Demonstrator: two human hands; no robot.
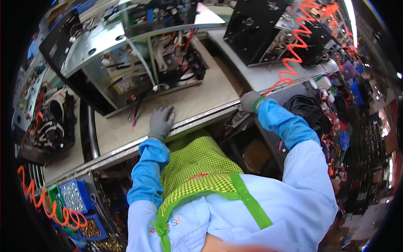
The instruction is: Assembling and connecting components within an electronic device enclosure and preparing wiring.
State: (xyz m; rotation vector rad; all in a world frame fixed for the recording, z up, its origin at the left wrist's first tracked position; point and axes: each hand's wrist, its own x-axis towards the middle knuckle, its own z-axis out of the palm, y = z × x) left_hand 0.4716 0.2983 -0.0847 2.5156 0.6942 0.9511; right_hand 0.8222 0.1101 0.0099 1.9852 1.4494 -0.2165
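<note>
My left hand (161, 121), in a grey glove, lies on the front of a pale work board (205, 98), its fingers apart and nothing in them. Beyond it stands an open metal appliance housing (90, 59) with wiring inside and black side panels. Loose wires with a pink-sleeved end (134, 122) hang from it onto the board, left of this hand. My right hand (250, 102), also gloved, is closed at the bench's front rail (210, 114). What its fingers hold is hidden. An orange coiled hose (292, 61) runs down to beside this hand.
Another black-panelled unit (256, 27) stands at the far right, and a partly built wired unit (50, 126) at the left. Blue bins (87, 197) of small metal parts sit lower left near a second orange coiled hose (54, 212). Black cable coils (303, 111) lie to the right.
</note>
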